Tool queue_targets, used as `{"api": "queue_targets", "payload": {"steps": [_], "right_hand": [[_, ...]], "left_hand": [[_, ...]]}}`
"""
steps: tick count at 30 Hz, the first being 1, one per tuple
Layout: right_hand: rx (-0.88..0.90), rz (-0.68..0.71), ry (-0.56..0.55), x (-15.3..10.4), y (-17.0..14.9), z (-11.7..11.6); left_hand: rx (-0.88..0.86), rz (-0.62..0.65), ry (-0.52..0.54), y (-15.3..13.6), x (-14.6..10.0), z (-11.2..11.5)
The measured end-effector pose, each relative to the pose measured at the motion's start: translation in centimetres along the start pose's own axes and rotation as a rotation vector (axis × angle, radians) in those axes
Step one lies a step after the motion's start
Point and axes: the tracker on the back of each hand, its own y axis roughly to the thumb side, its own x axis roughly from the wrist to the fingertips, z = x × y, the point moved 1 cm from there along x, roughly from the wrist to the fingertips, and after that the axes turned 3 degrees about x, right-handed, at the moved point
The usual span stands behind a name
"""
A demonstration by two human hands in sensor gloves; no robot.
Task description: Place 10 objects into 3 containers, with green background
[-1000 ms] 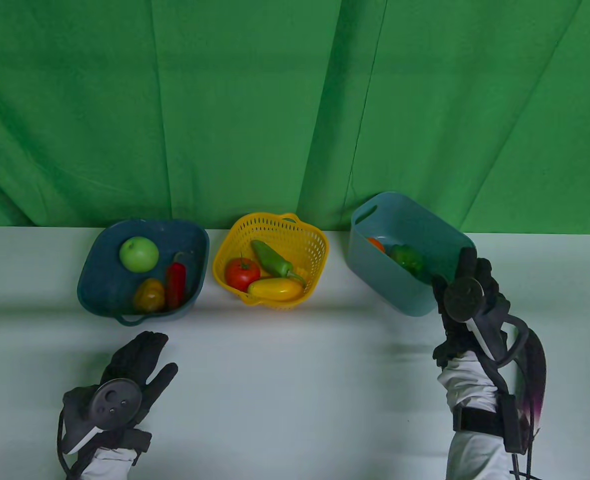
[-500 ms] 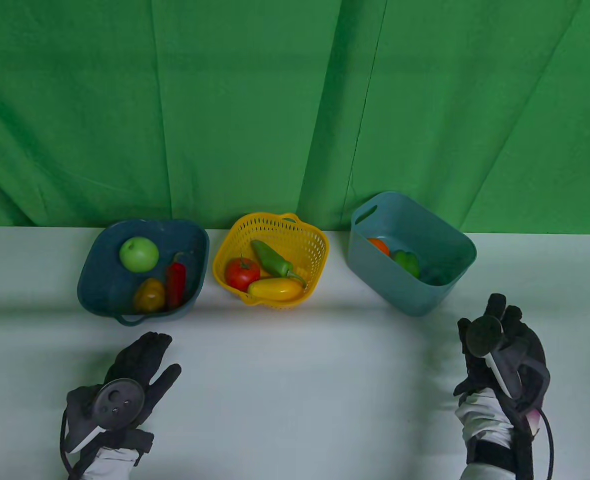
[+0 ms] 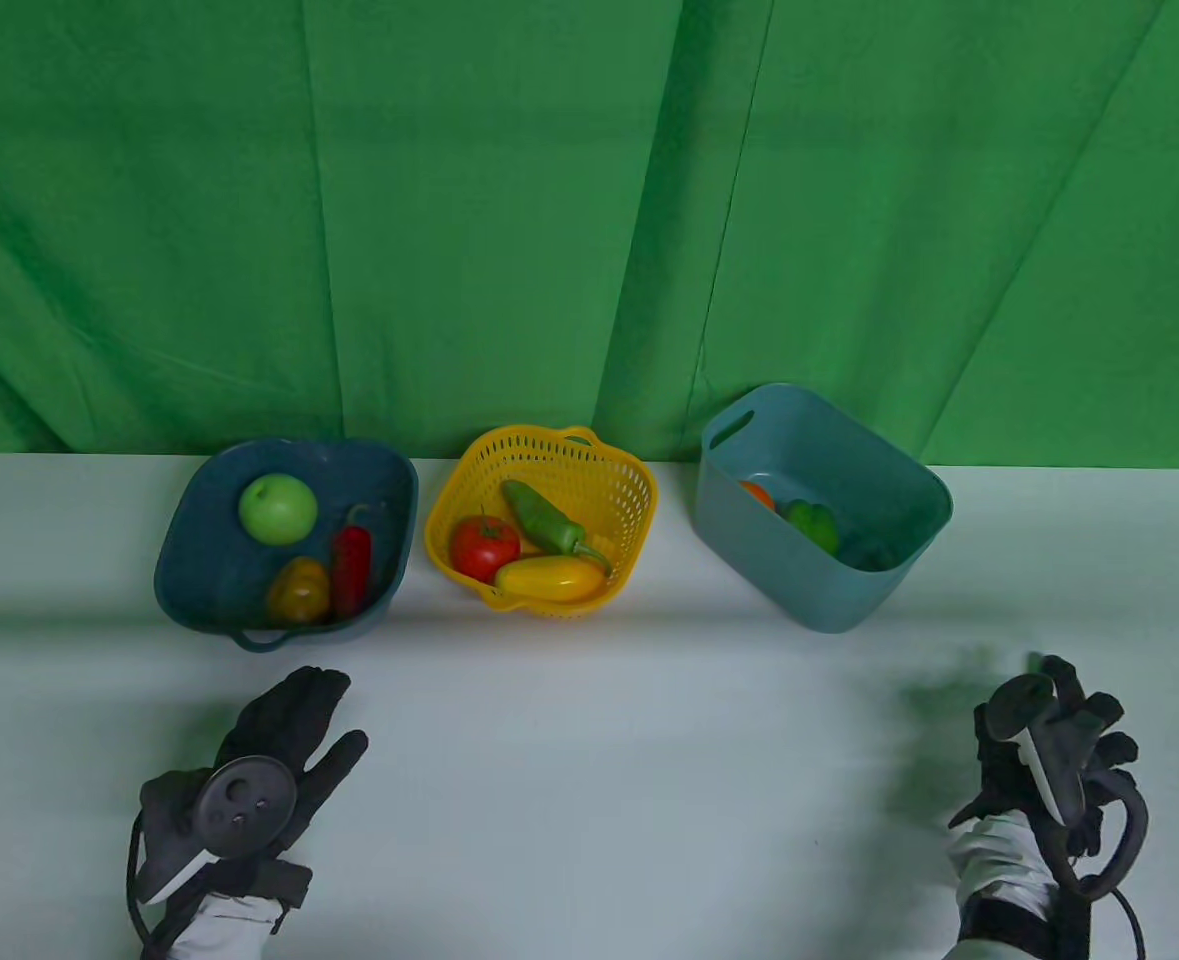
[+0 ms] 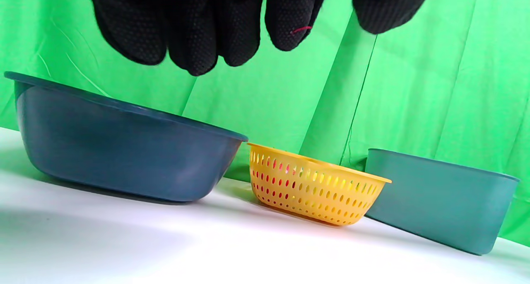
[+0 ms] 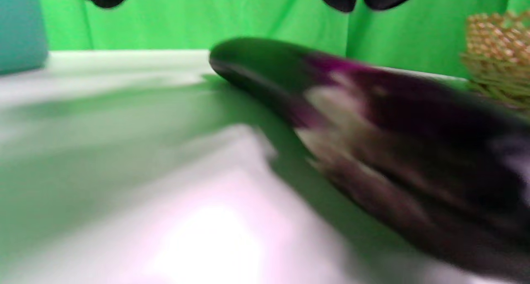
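My right hand (image 3: 1079, 715) hovers low at the table's front right, fingers curled round a purple eggplant (image 5: 393, 122) whose green stem end points away from the wrist. In the table view the hand hides nearly all of it. The left hand (image 3: 329, 715) rests flat and empty in front of the dark blue bowl (image 3: 389, 470), which holds a green apple (image 3: 278, 508), a red chili (image 3: 352, 565) and a yellow-brown pepper (image 3: 298, 590). The yellow basket (image 3: 609, 480) holds a tomato (image 3: 484, 545) and two peppers. In the teal bin (image 3: 799, 570) lie a green pepper (image 3: 814, 525) and something orange.
The three containers stand in a row along the table's far edge, against a green curtain (image 3: 549, 200). White table surface (image 3: 599, 780) stretches between the two hands. A golden woven object (image 5: 497, 56) shows blurred at the right of the right wrist view.
My right hand has drawn back from the teal bin's near corner toward the front right, bringing the eggplant with it. The left hand has barely shifted.
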Motion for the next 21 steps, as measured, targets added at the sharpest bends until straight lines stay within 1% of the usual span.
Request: {"api": "queue_targets", "payload": {"steps": [5, 12, 20, 21], "right_hand": [[-0.021, -0.066, 0.049, 0.4, -1.4, -1.3], [-0.027, -0.088, 0.072, 0.7, -2.3, -2.3], [-0.08, -0.091, 0.0, 0.7, -2.2, -2.5], [-0.077, -0.091, 0.008, 0.6, -2.2, -2.3]], "left_hand": [[0.002, -0.001, -0.006, 0.1, 0.0, 0.0], [-0.005, 0.0, -0.012, 0.2, 0.1, 0.1], [0.002, -0.003, -0.021, 0.2, 0.1, 0.1], [0.003, -0.003, -0.023, 0.2, 0.1, 0.1]]}}
